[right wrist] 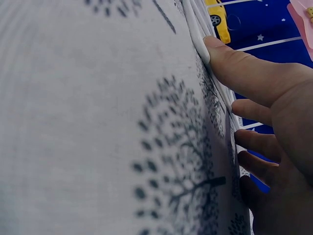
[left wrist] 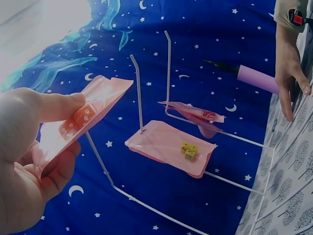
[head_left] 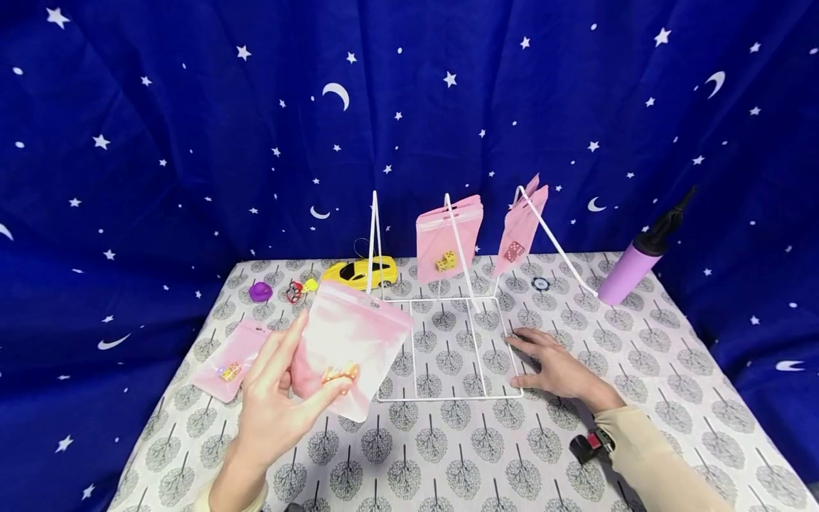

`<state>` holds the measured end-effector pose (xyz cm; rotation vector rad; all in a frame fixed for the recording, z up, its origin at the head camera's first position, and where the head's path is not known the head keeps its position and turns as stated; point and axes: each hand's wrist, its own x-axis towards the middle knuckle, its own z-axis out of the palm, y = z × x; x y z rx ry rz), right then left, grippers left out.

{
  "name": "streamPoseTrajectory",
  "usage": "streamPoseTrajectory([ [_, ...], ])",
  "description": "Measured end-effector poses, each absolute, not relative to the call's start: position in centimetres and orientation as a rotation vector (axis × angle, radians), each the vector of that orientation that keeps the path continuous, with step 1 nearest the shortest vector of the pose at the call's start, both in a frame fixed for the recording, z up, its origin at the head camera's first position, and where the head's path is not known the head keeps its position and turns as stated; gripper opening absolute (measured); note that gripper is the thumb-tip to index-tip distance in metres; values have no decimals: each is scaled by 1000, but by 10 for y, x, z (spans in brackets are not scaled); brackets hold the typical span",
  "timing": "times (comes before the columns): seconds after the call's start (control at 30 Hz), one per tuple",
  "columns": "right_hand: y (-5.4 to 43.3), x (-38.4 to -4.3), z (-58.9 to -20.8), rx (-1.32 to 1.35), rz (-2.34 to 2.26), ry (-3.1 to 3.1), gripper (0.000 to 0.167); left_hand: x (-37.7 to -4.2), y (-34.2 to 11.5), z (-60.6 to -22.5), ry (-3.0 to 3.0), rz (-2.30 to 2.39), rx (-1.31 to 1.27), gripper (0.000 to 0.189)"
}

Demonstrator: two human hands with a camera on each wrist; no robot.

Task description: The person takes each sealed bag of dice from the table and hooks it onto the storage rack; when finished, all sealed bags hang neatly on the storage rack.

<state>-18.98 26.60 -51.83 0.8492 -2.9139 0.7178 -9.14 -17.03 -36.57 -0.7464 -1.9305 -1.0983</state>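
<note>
My left hand [head_left: 275,405] pinches a pink zip bag [head_left: 358,320] between thumb and fingers. Orange dice [left wrist: 78,120] show through its clear front, under the thumb. Right of the bag stands a white wire rack [head_left: 448,398] with three upright prongs. Pink bags with yellow dice [head_left: 446,261] hang on the middle prong, and others with red dice [head_left: 514,251] on the right one. The left prong carries no bag. My right hand [head_left: 553,366] rests at the rack base's right side, its fingers spread and the thumb [right wrist: 234,63] touching the white wire.
Another pink bag [head_left: 233,359] with dice lies on the table at left. Behind are a purple toy [head_left: 260,291], a yellow toy car [head_left: 361,272] and small red and yellow items. A blue-white disc [head_left: 540,284] and a purple hand pump [head_left: 630,274] are at right.
</note>
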Motion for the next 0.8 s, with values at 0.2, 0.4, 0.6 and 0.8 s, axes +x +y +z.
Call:
streamPoseTrajectory([
  [0.2,266,-190,-517,843,725,-2920,83,-91,-170,-369,-1957,-1122,-700,87],
  [0.4,266,-191,-519,838,733,-2943,84,-90,-171,-371,-1975,-1154,-666,88],
  [0.6,266,-190,-518,841,740,-2942,84,-91,-170,-373,-1967,-1203,-664,90],
  [0.8,266,-190,-518,845,731,-2922,83,-92,-169,-373,-1975,-1214,-656,92],
])
